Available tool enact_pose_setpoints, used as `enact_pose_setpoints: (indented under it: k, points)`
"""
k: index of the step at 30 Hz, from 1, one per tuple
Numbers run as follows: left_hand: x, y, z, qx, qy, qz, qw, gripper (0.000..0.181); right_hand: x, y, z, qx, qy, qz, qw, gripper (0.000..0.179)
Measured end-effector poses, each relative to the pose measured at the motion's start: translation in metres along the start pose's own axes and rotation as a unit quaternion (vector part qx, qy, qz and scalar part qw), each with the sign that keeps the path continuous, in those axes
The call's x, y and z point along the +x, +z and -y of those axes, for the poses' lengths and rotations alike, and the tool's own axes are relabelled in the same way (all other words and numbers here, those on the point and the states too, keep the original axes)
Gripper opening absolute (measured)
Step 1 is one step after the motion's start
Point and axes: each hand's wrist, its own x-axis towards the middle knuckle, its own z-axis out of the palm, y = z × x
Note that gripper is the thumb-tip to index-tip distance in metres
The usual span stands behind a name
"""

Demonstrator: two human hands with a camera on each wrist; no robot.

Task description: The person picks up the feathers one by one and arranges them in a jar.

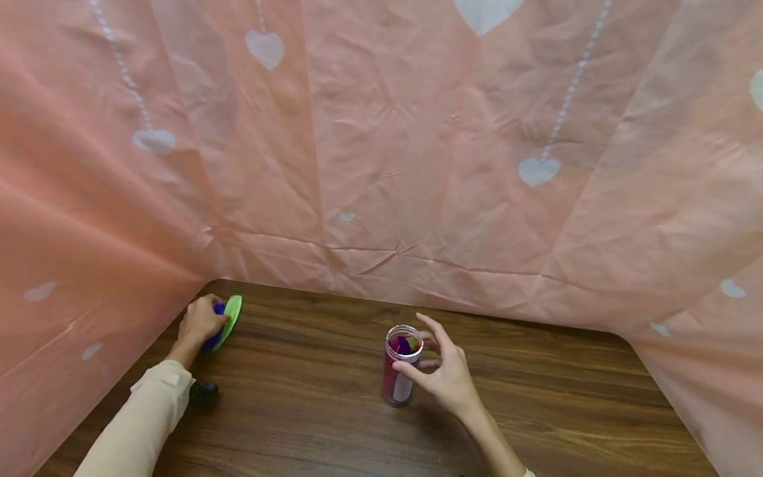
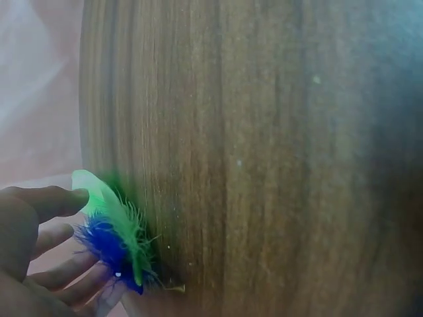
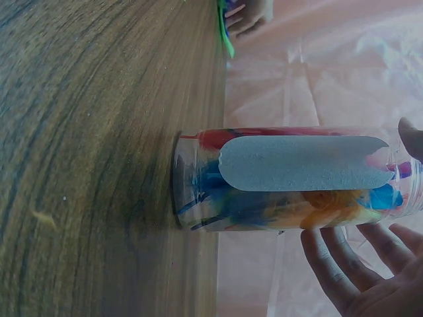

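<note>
In the head view my left hand (image 1: 201, 319) is at the table's left side, holding a light green feather (image 1: 231, 318) and a dark blue feather (image 1: 212, 339). The left wrist view shows the thumb at the tip of the green feather (image 2: 92, 188) and the other fingers behind the fluffy blue feather (image 2: 106, 244). My right hand (image 1: 447, 374) holds a clear plastic jar (image 1: 390, 387) near its rim, thumb on the near side and fingers at the right. The jar stands upright, uncapped, with a pale label (image 3: 301, 163) and colourful feathers (image 3: 231, 191) inside.
Both hands work over a brown wood-grain table (image 1: 310, 371). A pink cloth (image 1: 381, 165) with white hearts hangs around its back and sides. Beside the left cuff is a small black round object (image 1: 204, 393).
</note>
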Motion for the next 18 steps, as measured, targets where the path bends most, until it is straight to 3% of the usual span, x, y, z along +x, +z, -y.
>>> enact_pose_setpoints:
  k: [5,11,18]
  points:
    - [0.002,0.002,0.001,0.01,0.008,-0.024,0.9996,0.041,0.0,0.0,0.0,-0.003,0.001,0.003,1.0,0.082]
    - [0.003,0.006,0.005,0.036,0.019,-0.085,0.9956,0.037,-0.001,0.0,0.0,-0.003,-0.001,0.003,1.0,0.082]
    - [0.001,0.009,0.013,0.046,0.009,-0.06,0.9971,0.039,-0.003,-0.001,-0.001,-0.004,-0.003,0.002,1.0,0.082]
